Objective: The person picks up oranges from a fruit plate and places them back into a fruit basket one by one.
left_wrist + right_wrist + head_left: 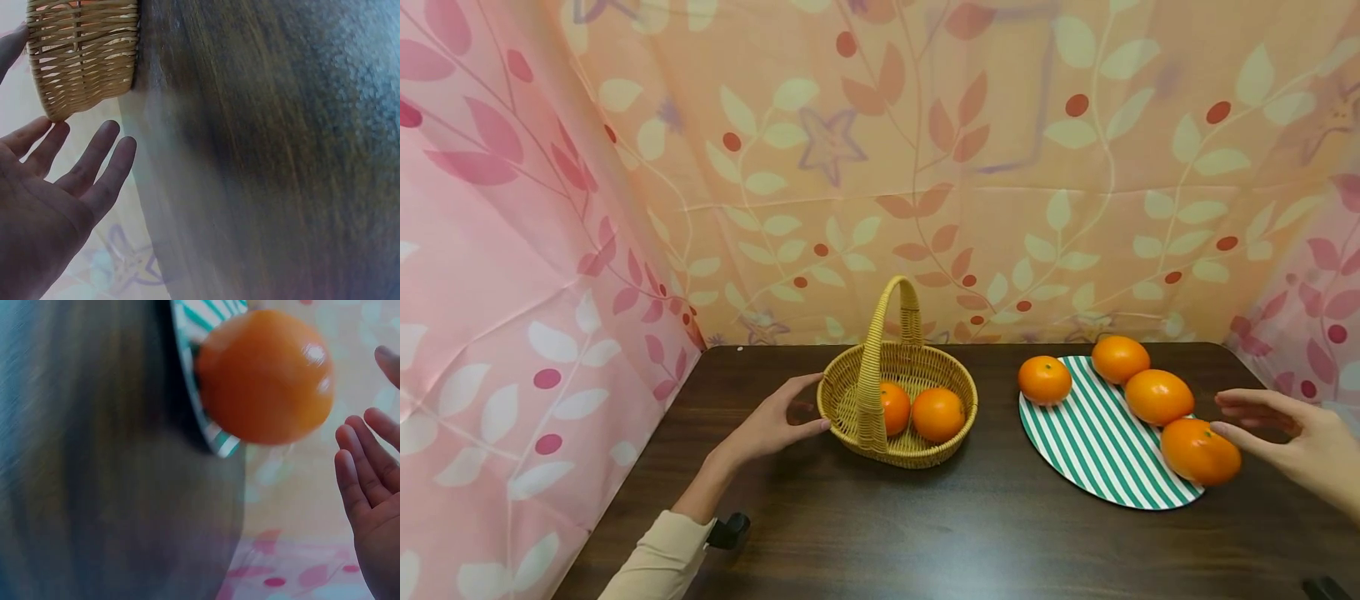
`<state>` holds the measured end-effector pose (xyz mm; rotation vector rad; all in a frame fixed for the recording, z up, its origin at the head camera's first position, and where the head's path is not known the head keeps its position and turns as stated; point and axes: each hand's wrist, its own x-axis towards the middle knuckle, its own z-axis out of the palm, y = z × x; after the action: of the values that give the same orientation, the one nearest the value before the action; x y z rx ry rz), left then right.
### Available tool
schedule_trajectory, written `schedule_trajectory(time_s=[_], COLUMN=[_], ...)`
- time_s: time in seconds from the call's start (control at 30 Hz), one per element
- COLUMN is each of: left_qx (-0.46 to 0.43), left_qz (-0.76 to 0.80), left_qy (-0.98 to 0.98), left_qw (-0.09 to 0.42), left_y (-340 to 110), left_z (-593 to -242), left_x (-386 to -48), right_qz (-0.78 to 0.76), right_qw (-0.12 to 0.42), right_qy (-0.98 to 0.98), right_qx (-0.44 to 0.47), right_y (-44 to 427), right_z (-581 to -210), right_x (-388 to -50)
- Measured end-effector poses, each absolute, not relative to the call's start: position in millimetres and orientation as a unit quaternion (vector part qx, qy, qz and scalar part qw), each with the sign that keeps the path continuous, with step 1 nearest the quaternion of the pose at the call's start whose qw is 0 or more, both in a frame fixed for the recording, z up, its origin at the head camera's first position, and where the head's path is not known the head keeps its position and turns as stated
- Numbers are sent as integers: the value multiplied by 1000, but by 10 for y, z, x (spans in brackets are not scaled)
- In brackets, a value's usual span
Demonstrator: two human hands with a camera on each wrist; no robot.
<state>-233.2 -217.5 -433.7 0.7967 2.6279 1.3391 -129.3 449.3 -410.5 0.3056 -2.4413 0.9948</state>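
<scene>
The nearest orange sits at the right-hand edge of a green-and-white striped mat. The right hand is beside it, its grip open: the fingers are extended and apart from the fruit in the right wrist view, and the thumb tip overlaps the fruit's edge in the head view. Whether the thumb touches it, I cannot tell.

Just beyond lie a middle orange and a far orange, forming a slanting row; a fourth orange sits apart at the mat's left edge.

Well to the left, an upright yellow wicker basket holds two more, a right-hand orange and a left-hand orange partly hidden by the tall handle. The left hand touches the basket's left side, its grip open with fingers spread. A beige sleeve covers that forearm.

Everything rests on a dark wooden table. Behind hangs a peach leaf-patterned cloth, with pink cloth at the left.
</scene>
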Motion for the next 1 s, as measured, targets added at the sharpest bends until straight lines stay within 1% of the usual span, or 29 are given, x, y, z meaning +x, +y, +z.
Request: schedule_trajectory(time_s=[0.17,0.47,0.83,1.0], left_qx=[259,252,249,253], left_qz=[433,436,429,429], left_qy=[862,863,866,865], left_qw=[43,51,53,50], left_y=[-2173,-2168,-2181,-2174], left_z=[-4329,-4306,-4329,-4321], left_x=[-2328,-2311,-2322,-2327], right_qz=[382,372,313,293], right_qw=[242,169,109,102], right_qy=[-886,-908,-943,-950], right_qx=[100,93,40,27], right_y=[4596,4668,4620,4586], right_z=[-4258,-4498,-4544,-4526], right_x=[-1212,-1116,-1114,-1124])
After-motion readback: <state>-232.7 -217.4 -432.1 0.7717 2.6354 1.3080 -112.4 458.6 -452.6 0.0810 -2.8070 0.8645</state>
